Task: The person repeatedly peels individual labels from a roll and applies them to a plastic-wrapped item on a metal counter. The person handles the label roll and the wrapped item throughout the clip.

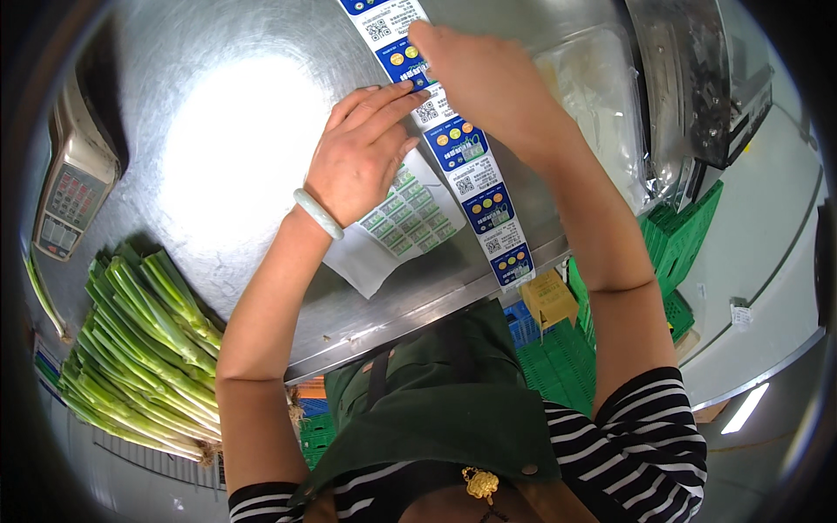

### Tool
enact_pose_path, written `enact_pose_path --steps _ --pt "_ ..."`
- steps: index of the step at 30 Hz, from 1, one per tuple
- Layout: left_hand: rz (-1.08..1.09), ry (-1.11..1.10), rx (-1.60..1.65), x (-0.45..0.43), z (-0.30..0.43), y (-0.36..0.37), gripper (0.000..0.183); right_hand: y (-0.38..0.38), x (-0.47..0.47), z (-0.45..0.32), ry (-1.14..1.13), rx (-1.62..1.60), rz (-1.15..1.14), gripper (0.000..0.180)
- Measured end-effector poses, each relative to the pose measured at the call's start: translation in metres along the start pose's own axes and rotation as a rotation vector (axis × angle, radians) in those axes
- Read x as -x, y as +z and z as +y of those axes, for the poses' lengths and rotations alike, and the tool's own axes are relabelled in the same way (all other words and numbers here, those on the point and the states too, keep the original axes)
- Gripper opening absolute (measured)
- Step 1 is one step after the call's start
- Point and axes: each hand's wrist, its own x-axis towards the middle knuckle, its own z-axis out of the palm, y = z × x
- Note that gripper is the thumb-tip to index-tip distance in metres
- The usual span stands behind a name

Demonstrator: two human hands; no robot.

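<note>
A long strip of printed blue and white labels (480, 176) runs across the steel table, its near end at the front edge. My left hand (366, 147), with a pale bangle at the wrist, lies palm down, its fingertips on the strip's left edge. Below that palm is a sheet of small green and grey stickers (418, 212) on white backing paper (369, 265), partly covered by the hand. My right hand (487, 82) is bent over the strip's right edge, thumb side at a blue label; its fingers are mostly hidden, so its grip cannot be told.
Green onions (150, 353) lie in a heap at the left, below a weighing scale (75, 196). At the right are clear plastic packaging (598, 111) and a dark metal machine (693, 78). Green crates (683, 242) and a cardboard box (548, 297) stand beyond the steel table's front edge (392, 333).
</note>
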Motion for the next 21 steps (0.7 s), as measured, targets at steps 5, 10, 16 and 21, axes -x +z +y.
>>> enact_pose_path --steps 5,10,16,21 --pt "0.136 -0.329 0.305 0.013 0.002 -0.028 0.02 -0.037 0.007 0.006 0.254 -0.179 -0.011 0.032" --pt "0.606 -0.721 0.54 0.02 0.022 -0.059 0.033 -0.012 0.077 -0.033 0.311 -0.801 0.435 0.038" --pt "0.608 -0.795 0.481 0.023 0.039 -0.057 0.035 0.005 0.093 -0.076 0.423 -1.348 0.409 0.045" --pt "0.683 -0.738 0.373 0.028 0.049 -0.054 0.035 -0.006 0.094 -0.071 0.468 -1.241 0.3 0.031"
